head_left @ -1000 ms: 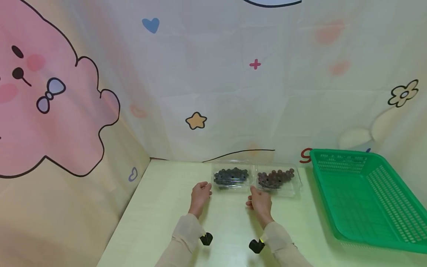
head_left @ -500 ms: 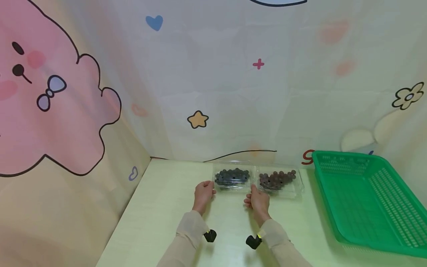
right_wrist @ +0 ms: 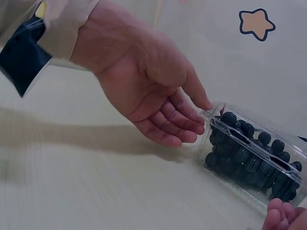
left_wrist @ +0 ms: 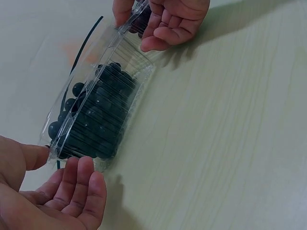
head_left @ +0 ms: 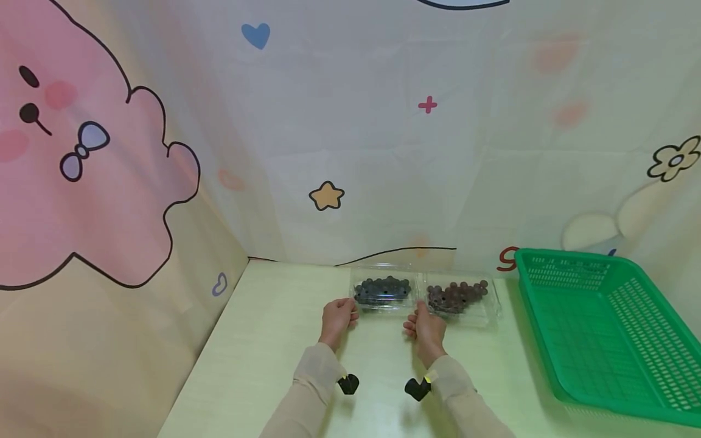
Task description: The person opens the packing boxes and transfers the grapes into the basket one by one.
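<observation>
A clear plastic clamshell box [left_wrist: 98, 110] of dark, nearly black grapes sits at the back of the table. My left hand [head_left: 336, 321] is at its left end, thumb on the rim corner and fingers curled just below. At the other end my right hand [right_wrist: 148, 91] has its thumb on the rim corner and fingers bent at the side wall, so the two hands pinch the box between them. Right of it stands a second clear clamshell box [head_left: 482, 313] with reddish-purple grapes [head_left: 457, 295], partly behind my right hand in the head view.
A large green plastic basket [head_left: 599, 328] stands on the right of the table [head_left: 263, 353]. Behind the boxes hangs a printed cloth [head_left: 378, 152], which also runs down the left side.
My left hand has come in closer to the left end of the dark-grape box. My right hand has shifted slightly at its right end. The head view has turned a little.
</observation>
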Motion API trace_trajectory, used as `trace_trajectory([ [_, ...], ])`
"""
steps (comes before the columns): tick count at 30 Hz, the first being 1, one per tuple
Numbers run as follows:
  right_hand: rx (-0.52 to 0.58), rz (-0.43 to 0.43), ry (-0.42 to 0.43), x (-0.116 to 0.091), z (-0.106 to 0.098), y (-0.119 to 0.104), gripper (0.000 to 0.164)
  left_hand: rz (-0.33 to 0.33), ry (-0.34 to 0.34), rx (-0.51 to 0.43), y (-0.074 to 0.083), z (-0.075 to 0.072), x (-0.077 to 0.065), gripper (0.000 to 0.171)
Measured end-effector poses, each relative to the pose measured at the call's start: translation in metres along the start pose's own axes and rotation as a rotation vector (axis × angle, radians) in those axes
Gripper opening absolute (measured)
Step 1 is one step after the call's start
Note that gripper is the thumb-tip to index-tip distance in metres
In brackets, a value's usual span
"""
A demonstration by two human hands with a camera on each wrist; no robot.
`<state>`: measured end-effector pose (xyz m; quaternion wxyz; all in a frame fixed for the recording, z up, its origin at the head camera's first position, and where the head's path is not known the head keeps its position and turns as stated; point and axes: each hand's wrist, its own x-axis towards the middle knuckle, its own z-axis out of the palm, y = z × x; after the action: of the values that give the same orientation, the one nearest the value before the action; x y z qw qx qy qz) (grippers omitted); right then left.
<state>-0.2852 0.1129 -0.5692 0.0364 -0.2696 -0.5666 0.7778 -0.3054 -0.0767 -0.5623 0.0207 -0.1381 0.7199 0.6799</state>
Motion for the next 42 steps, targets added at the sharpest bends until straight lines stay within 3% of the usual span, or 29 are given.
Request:
trace_trajectory([
  [10,0.099,0.037,0.002,0.003,-0.002,-0.006,0.029,0.003,-0.004,-0.058,0.004,0.001,0.001,0.025],
  [18,0.153,0.067,-0.022,0.002,-0.005,-0.008,0.023,-0.01,-0.033,-0.1,0.003,-0.001,0.001,0.024],
  [24,0.13,0.079,-0.036,0.001,-0.007,-0.008,0.028,-0.018,-0.034,-0.097,0.003,-0.002,0.0,0.027],
  [32,0.107,0.079,-0.053,-0.002,-0.011,-0.01,0.023,-0.05,-0.065,-0.178,0.003,-0.004,-0.001,0.025],
  [42,0.059,0.07,-0.116,-0.007,-0.018,-0.009,0.018,-0.062,-0.098,-0.132,0.004,-0.011,-0.006,0.024],
])
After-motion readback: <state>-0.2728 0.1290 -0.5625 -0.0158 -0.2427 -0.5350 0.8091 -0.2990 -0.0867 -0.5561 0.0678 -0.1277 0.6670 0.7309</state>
